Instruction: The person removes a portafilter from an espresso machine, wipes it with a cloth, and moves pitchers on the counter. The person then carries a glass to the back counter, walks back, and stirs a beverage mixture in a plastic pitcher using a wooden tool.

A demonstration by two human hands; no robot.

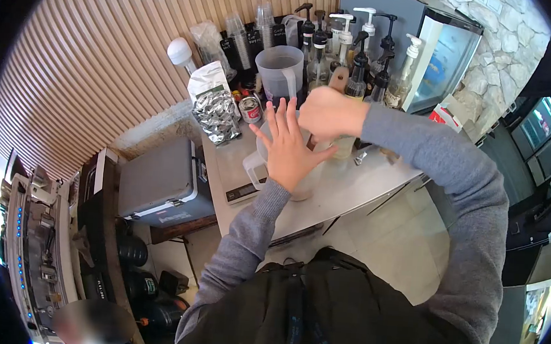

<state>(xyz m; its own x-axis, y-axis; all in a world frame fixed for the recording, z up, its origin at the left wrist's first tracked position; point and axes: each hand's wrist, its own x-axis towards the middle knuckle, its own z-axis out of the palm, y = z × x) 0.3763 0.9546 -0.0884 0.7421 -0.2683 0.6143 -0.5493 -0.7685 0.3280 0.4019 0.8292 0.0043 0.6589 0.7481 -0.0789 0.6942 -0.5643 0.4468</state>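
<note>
My right hand [332, 115] is closed in a fist round a wooden utensil [339, 78]. Its rounded handle end, with a hole in it, sticks up above the fist; its working end is hidden. My left hand [288, 148] is spread open, palm down, over a clear plastic jug [252, 169] and covers most of it. Whether the palm touches the rim, I cannot tell. Under the jug's handle shows a flat kitchen scale [243, 194] with a dark display strip. A container with pale yellowish contents [343, 147] stands just right of my hands, partly hidden.
Behind stand a second plastic jug [278, 65], a small can [250, 109], a silver foil bag [216, 112] and several pump bottles [398, 85]. Stacked cups [238, 40] line the back wall. The counter's front edge [350, 201] faces me. A grey cooler box [160, 178] sits left.
</note>
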